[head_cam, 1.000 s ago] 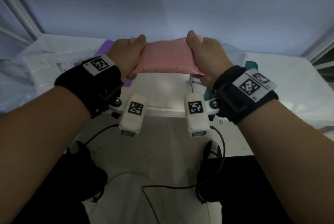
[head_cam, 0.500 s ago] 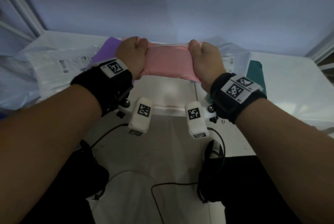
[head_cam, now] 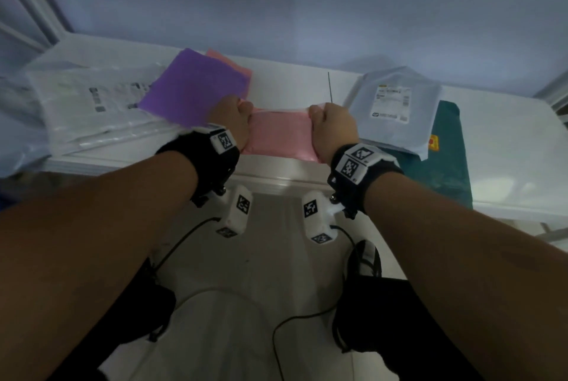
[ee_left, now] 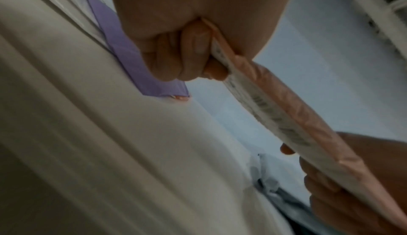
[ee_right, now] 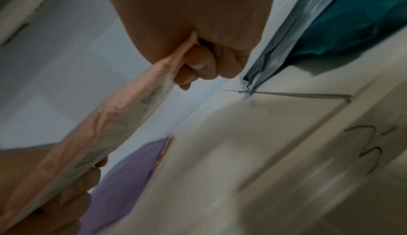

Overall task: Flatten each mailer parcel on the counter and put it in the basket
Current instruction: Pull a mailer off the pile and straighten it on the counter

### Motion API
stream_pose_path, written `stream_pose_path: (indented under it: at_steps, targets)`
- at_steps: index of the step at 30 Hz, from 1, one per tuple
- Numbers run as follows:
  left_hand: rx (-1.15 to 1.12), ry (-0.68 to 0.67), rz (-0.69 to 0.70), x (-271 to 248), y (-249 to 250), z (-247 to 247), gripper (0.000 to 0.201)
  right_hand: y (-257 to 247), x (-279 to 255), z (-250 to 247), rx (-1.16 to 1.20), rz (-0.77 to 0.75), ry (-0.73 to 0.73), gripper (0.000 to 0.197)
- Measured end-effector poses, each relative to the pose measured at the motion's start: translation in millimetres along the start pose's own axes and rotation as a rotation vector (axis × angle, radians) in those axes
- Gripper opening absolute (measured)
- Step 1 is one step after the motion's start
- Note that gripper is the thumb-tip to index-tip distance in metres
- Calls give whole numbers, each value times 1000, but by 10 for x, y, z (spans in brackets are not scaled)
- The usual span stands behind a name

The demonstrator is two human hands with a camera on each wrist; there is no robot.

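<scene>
Both hands have the pink mailer [head_cam: 280, 134] stretched between them, held just above the white counter [head_cam: 295, 85]. The left hand [head_cam: 231, 122] has its fingers [ee_left: 191, 54] curled tight round one end and the right hand [head_cam: 333, 128] grips the other. The purple mailer [head_cam: 190, 88] lies left of it, the grey labelled mailer [head_cam: 393, 110] right of it.
</scene>
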State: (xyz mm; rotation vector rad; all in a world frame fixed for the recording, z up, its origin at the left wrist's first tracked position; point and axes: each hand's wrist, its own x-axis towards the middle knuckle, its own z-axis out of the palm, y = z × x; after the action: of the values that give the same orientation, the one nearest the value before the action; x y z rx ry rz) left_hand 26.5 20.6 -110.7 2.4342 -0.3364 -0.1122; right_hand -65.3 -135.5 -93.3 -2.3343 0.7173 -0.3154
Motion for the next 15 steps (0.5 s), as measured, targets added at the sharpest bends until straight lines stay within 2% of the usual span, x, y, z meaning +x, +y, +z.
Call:
stream_pose_path:
  at_steps: [6, 10, 13, 15]
  targets:
    - [159, -95, -27, 110, -221, 284, 33, 240, 139, 344, -82, 116, -92, 20]
    - [256, -163, 35, 178, -379, 328, 49, 323, 130, 433, -74, 163, -130, 9]
    - [321, -110, 88, 125, -406, 342, 50, 282, 89, 428, -32, 184, -101, 14]
    - [407, -26, 139, 38, -378, 341, 46, 216, 48, 438, -118, 191, -50, 26]
